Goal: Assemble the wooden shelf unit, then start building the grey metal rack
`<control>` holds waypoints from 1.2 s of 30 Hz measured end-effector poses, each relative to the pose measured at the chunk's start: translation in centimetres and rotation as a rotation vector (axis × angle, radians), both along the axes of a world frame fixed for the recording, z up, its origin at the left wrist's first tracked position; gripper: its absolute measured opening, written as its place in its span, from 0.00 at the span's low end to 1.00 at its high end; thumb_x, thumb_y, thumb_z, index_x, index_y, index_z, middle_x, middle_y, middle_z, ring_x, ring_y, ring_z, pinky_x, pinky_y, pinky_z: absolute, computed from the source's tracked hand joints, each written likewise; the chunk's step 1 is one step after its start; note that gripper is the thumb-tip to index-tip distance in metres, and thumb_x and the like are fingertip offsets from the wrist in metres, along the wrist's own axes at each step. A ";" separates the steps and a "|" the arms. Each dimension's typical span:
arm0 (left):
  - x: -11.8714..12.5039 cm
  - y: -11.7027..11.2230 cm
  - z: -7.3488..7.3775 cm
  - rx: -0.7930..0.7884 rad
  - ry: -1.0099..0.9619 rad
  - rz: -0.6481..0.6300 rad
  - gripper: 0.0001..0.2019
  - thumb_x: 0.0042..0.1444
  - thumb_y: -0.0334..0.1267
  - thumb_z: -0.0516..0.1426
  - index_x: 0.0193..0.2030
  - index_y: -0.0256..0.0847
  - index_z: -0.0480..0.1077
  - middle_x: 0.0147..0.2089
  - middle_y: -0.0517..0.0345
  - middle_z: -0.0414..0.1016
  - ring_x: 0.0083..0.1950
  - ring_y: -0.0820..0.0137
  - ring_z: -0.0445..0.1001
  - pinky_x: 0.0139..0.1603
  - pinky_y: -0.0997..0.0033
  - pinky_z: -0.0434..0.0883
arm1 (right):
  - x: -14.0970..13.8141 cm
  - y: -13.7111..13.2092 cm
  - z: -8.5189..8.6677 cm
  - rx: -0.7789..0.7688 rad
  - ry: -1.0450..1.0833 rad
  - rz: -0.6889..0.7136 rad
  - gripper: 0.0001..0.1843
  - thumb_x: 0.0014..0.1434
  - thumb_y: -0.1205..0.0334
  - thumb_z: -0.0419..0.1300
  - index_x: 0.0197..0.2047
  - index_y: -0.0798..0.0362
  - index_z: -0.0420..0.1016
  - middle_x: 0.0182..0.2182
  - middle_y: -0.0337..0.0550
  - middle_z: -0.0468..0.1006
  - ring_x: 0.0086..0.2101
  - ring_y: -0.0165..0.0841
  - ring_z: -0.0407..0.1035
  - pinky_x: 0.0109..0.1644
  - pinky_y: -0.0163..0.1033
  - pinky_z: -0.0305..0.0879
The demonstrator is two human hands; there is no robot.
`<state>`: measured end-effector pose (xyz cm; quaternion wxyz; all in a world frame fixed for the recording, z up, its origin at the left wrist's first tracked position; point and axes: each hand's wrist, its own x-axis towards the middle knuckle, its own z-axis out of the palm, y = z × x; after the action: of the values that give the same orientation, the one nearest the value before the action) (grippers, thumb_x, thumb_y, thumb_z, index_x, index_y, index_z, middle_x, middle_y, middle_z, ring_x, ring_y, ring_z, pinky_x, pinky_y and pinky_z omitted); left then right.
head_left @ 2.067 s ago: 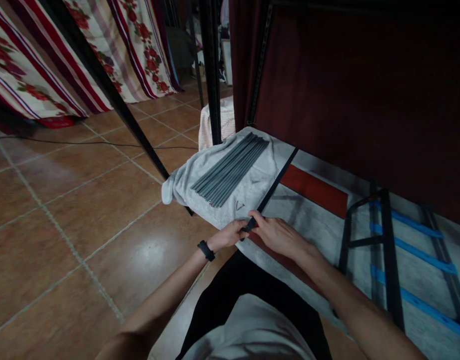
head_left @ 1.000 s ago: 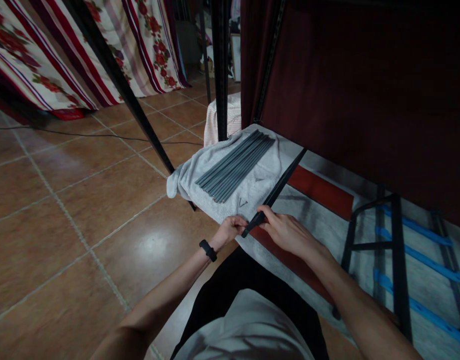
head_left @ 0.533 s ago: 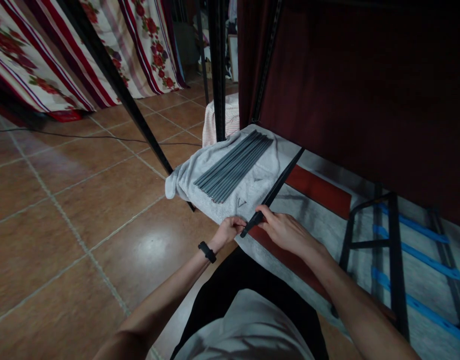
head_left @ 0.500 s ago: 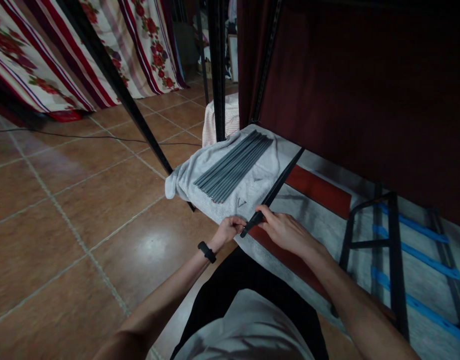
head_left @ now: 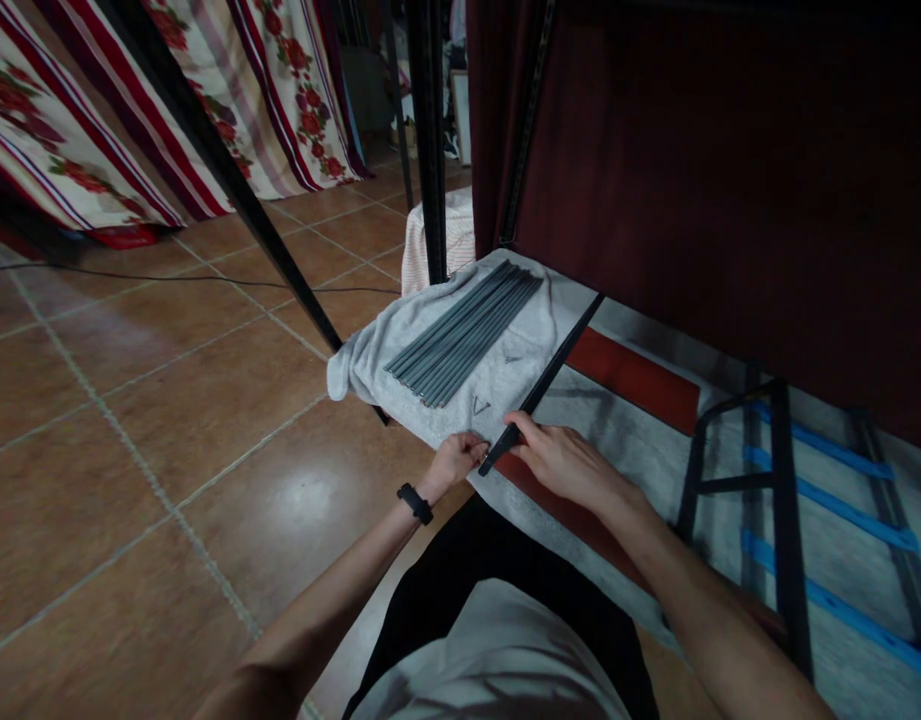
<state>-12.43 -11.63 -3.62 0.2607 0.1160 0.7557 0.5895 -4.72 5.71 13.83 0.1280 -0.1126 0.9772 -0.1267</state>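
A long black metal bar (head_left: 554, 365) lies slanted across a grey towel (head_left: 497, 385) spread on the floor. My right hand (head_left: 561, 462) is closed round the bar near its near end. My left hand (head_left: 457, 460), with a black band on the wrist, is curled at the bar's near tip and the towel's edge; what its fingers pinch is hidden. A bundle of several grey rods (head_left: 464, 335) lies on the towel beyond both hands.
A black frame with blue straps (head_left: 786, 500) lies on the cloth at right. Dark red fabric (head_left: 715, 180) hangs on black uprights (head_left: 430, 140) ahead. Brown floor tiles (head_left: 152, 400) stretch left, with a slanting black pole (head_left: 235, 190), a cable and floral cloth (head_left: 70, 110).
Both hands stay at the near end of the black bar. The bar's far end rose slightly, then lies low again. The view shifted a little.
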 end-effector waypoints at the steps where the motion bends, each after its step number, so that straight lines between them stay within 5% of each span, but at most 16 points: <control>1: 0.0 0.0 -0.1 -0.025 0.013 -0.005 0.09 0.53 0.37 0.57 0.25 0.36 0.73 0.21 0.61 0.68 0.23 0.75 0.63 0.26 0.75 0.59 | 0.0 0.0 0.0 0.006 -0.001 0.002 0.20 0.69 0.60 0.48 0.63 0.50 0.58 0.39 0.45 0.83 0.41 0.41 0.78 0.40 0.38 0.59; 10: -0.6 -0.6 0.7 -0.075 0.262 0.008 0.07 0.52 0.27 0.56 0.35 0.37 0.75 0.32 0.58 0.76 0.34 0.71 0.71 0.37 0.73 0.66 | -0.3 -0.6 -0.4 0.039 0.005 0.015 0.18 0.70 0.61 0.48 0.61 0.50 0.59 0.38 0.45 0.83 0.39 0.41 0.79 0.37 0.38 0.59; 19: -6.5 0.5 1.5 -0.313 0.611 0.093 0.14 0.63 0.30 0.50 0.47 0.35 0.76 0.44 0.47 0.75 0.43 0.65 0.74 0.46 0.67 0.69 | -0.2 -1.0 -0.5 0.051 0.023 0.015 0.19 0.69 0.63 0.49 0.62 0.51 0.58 0.37 0.44 0.82 0.38 0.41 0.79 0.37 0.38 0.60; 25: -8.9 1.9 1.2 -0.442 0.607 -0.101 0.11 0.61 0.28 0.52 0.41 0.35 0.76 0.42 0.48 0.74 0.40 0.67 0.72 0.46 0.68 0.68 | -0.1 -0.9 -0.7 0.030 0.048 0.018 0.19 0.70 0.63 0.48 0.62 0.50 0.58 0.39 0.44 0.83 0.39 0.41 0.79 0.38 0.39 0.61; 36: -8.5 1.9 3.0 -0.399 0.453 0.043 0.06 0.52 0.24 0.57 0.34 0.37 0.72 0.31 0.55 0.74 0.36 0.68 0.71 0.43 0.69 0.68 | -0.2 -0.8 -0.8 0.034 0.036 -0.015 0.24 0.70 0.61 0.46 0.67 0.53 0.56 0.41 0.47 0.83 0.40 0.42 0.79 0.40 0.41 0.63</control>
<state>-20.96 -9.72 -0.66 0.0903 0.1750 0.8978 0.3939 -4.95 4.96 13.01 0.1115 -0.1052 0.9821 -0.1091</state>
